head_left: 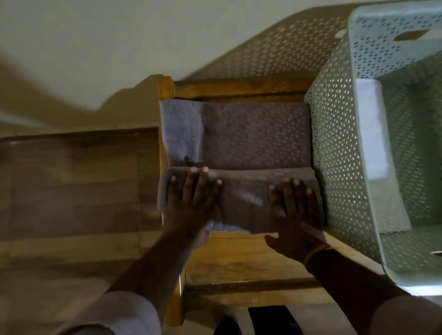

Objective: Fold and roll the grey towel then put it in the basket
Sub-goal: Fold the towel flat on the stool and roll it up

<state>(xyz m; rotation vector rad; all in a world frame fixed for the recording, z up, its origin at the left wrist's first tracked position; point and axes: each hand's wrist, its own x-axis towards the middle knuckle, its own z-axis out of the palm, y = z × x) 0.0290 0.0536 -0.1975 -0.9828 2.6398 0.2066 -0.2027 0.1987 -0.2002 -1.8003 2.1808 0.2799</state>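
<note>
The grey towel (238,139) lies on a small wooden table (236,262), its nap soft and looped. The near part is folded or rolled into a thick band with rounded ends, and both hands press on that band. The left hand (190,196) lies flat with fingers spread on the band's left end, fingertips at its far edge. The right hand (292,206) lies flat on the right end, fingers spread, thumb out toward the near side. The hands are apart, palms down, not gripping. Beyond the fingertips the towel runs flat, with a lighter fold along the left side. Just right of the right hand stands the basket (342,156), pale plastic, boxy, its walls pierced by small holes, touching the towel's right edge. Something white (371,127) lies inside it.
</note>
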